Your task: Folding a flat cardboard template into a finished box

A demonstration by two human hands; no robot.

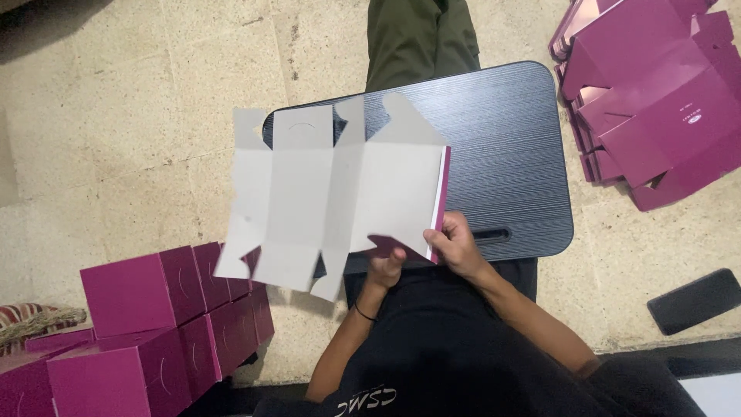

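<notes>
A flat, unfolded cardboard box blank hangs in the air over the left part of a small dark lap table. Its grey inner side faces me and a magenta edge shows on its right. My right hand pinches the blank's lower right corner. My left hand grips its bottom edge just to the left, with a dark band on the wrist. The blank's left flaps look blurred.
Several folded magenta boxes are stacked on the stone floor at the lower left. A pile of flat magenta blanks lies at the upper right. A dark phone rests on the floor at the right. A green trouser leg extends beyond the table.
</notes>
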